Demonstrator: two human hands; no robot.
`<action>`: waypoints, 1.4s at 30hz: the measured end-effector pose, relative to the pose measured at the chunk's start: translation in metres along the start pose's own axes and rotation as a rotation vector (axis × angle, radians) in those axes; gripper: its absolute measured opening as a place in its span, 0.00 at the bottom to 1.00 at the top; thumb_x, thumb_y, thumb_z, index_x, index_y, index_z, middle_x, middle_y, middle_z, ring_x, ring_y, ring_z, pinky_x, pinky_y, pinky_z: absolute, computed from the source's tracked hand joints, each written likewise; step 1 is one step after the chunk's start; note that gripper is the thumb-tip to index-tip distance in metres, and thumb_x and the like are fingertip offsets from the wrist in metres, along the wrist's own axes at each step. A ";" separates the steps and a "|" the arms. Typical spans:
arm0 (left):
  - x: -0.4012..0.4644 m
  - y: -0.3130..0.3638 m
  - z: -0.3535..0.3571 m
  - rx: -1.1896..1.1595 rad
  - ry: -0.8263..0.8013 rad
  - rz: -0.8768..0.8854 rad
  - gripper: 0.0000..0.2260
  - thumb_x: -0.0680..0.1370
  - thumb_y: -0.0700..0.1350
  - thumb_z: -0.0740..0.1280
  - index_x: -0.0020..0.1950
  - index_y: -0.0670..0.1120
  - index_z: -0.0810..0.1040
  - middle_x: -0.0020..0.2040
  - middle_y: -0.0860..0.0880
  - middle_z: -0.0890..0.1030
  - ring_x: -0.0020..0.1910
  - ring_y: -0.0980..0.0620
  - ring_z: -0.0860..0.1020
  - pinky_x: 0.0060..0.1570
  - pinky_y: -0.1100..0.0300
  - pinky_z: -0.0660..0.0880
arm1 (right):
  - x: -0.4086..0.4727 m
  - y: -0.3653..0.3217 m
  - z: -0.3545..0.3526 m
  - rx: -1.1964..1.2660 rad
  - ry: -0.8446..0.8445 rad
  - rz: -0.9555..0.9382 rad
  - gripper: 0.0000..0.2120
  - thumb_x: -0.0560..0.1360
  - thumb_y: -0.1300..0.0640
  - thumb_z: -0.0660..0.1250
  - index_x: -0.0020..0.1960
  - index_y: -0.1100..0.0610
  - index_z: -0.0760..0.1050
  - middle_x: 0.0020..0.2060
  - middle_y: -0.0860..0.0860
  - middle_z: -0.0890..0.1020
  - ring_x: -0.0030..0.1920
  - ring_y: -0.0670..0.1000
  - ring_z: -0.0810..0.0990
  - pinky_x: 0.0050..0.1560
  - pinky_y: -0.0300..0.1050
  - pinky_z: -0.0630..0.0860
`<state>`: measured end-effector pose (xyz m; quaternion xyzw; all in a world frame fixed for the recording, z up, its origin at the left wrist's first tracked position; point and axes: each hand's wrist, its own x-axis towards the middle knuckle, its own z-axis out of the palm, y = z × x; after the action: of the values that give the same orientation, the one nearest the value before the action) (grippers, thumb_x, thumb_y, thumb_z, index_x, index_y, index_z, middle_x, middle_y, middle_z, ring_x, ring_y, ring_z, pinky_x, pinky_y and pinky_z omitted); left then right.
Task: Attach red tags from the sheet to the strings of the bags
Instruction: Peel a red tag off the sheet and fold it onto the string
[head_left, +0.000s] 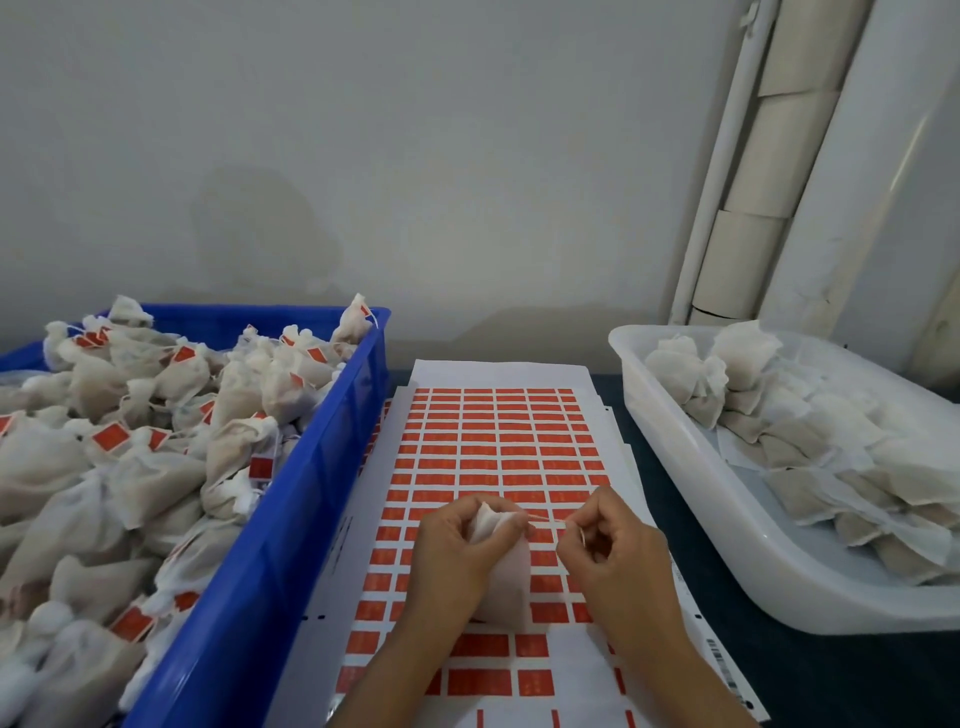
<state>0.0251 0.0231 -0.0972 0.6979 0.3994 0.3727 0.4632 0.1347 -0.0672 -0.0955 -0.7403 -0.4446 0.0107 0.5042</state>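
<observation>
— What are you working over?

— Over the sheet of red tags (498, 441), between the blue crate (291, 519) and the white tub (691, 519). My left hand (457, 551) grips one white bag (504, 577); my right hand (618, 551) pinches its string (545, 518).

— How to do it well?

— I think keep the string tight and straight. It is thin and pale, so easy to lose.

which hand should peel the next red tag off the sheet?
Probably the right hand. It only pinches the thin string and sits just above the tags on the sheet. The left hand is wrapped around the bag, so it should keep holding that.
</observation>
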 end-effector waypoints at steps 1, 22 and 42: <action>0.000 0.000 0.000 0.007 0.012 -0.007 0.05 0.70 0.53 0.72 0.40 0.57 0.77 0.40 0.65 0.77 0.41 0.58 0.77 0.34 0.74 0.67 | 0.001 0.002 0.000 -0.013 0.013 0.019 0.11 0.72 0.59 0.68 0.36 0.49 0.69 0.27 0.42 0.75 0.34 0.40 0.77 0.33 0.29 0.71; 0.002 -0.007 -0.001 -0.080 0.023 -0.006 0.05 0.69 0.52 0.73 0.41 0.56 0.78 0.37 0.68 0.78 0.39 0.63 0.78 0.26 0.77 0.68 | 0.007 0.006 -0.008 0.091 0.023 0.127 0.05 0.76 0.51 0.65 0.50 0.44 0.69 0.49 0.39 0.78 0.48 0.44 0.80 0.54 0.45 0.78; -0.002 -0.005 0.004 -0.082 -0.148 0.134 0.06 0.70 0.50 0.72 0.43 0.56 0.77 0.40 0.61 0.79 0.42 0.61 0.79 0.35 0.75 0.73 | -0.001 0.007 0.000 -0.179 -0.182 -0.184 0.10 0.73 0.51 0.67 0.42 0.40 0.67 0.39 0.32 0.72 0.43 0.40 0.76 0.48 0.27 0.68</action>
<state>0.0270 0.0209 -0.1036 0.7290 0.3011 0.3664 0.4936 0.1384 -0.0685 -0.1016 -0.7343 -0.5537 -0.0079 0.3926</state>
